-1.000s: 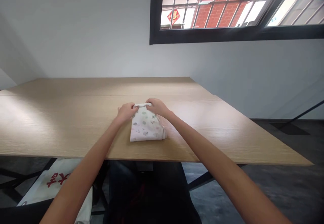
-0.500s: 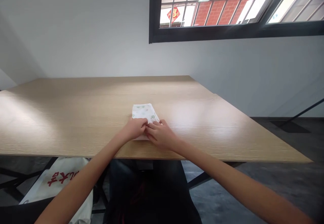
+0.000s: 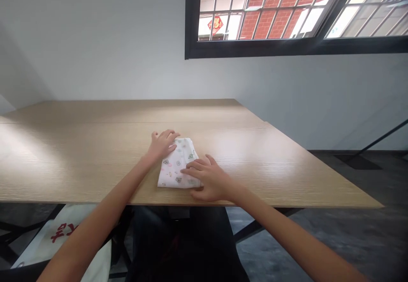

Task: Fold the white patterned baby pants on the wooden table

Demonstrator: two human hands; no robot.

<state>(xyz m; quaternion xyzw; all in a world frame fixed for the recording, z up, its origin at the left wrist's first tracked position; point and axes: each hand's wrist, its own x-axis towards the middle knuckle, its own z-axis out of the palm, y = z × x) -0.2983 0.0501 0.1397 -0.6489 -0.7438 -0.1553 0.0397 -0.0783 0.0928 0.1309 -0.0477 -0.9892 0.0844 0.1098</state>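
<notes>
A folded white cloth with small printed figures lies flat near the front edge of the wooden table. My left hand rests at the cloth's far left corner, its fingers spread over the edge. On the right side, my right hand lies with fingers apart, their tips on the cloth's surface. Neither hand grips it. The cloth's right edge is partly covered by my right hand.
The light wooden table reaches back to a grey wall. A barred window is set in that wall. Below the table's front edge, at left, lies a white bag with red characters. A dark stand is on the floor at right.
My hands have moved apart from the middle of the cloth, the left to its far left corner, the right to its right side. The cloth now shows more of its printed surface.
</notes>
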